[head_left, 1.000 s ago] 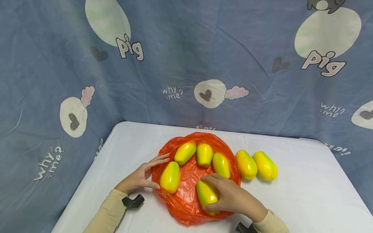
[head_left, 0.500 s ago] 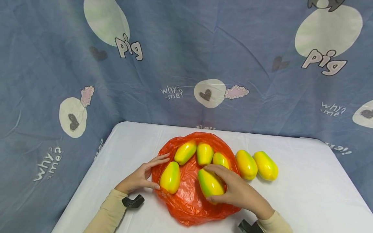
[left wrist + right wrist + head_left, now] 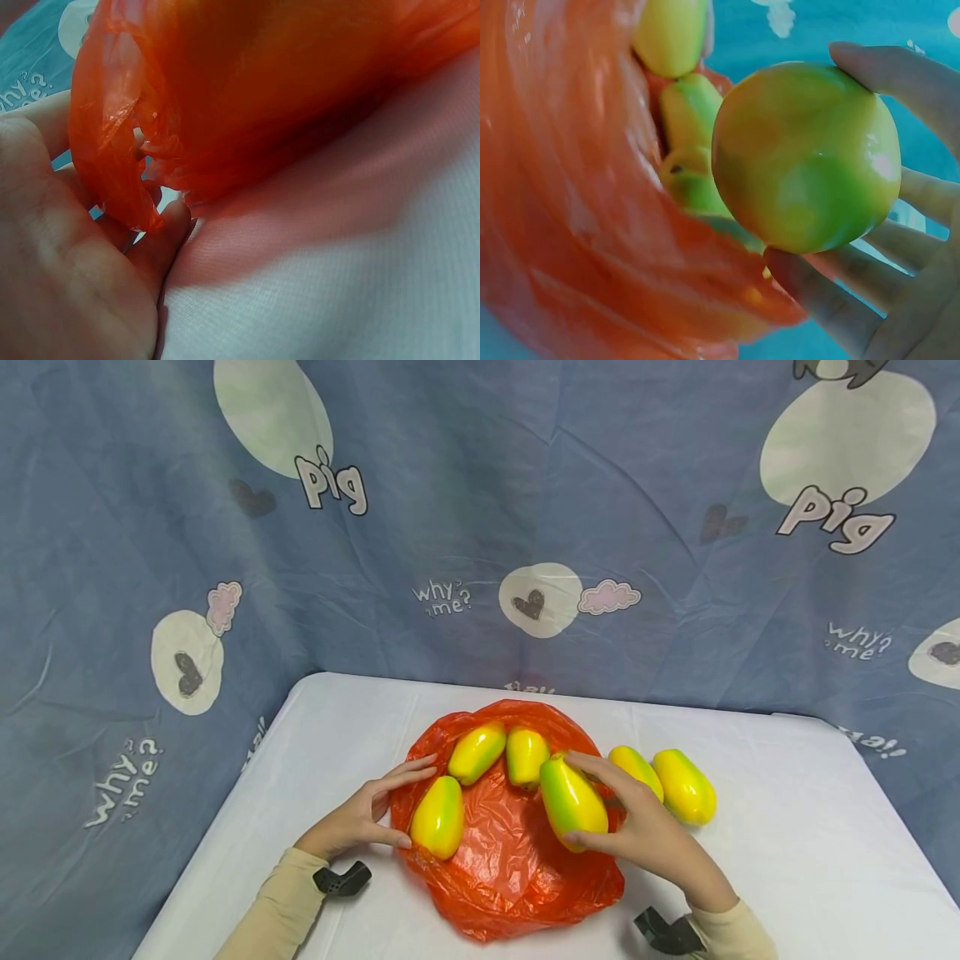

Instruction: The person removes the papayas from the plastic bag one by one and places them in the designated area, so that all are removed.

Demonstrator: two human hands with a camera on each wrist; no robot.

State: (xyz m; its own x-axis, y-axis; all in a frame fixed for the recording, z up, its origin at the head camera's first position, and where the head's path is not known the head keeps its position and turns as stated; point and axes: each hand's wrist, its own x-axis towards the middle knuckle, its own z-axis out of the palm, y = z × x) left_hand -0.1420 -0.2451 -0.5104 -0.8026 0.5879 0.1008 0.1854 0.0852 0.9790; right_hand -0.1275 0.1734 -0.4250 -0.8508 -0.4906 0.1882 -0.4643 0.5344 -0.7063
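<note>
A red plastic bag (image 3: 491,860) lies opened out on the table, with several yellow-green papayas inside, among them one papaya (image 3: 438,818) at the left and one (image 3: 527,756) at the back. My right hand (image 3: 645,827) holds another papaya (image 3: 573,802) above the bag's right side, thumb and fingers on opposite sides. In the right wrist view this papaya (image 3: 806,161) shows end-on. It hides the papaya at the bag's right. My left hand (image 3: 369,810) rests against the bag's left side with spread fingers. The left wrist view shows loose bag film (image 3: 112,150) between its fingers and thumb.
Two more papayas lie on the white table right of the bag: a partly hidden papaya (image 3: 637,768) and a full one (image 3: 684,787). A blue patterned cloth (image 3: 465,510) hangs behind the table (image 3: 810,860). Black wrist devices sit at both wrists.
My right hand has lifted the papaya from the bag's lower right and carried it up and to the right, over the right-hand papaya. My left hand has stayed in place.
</note>
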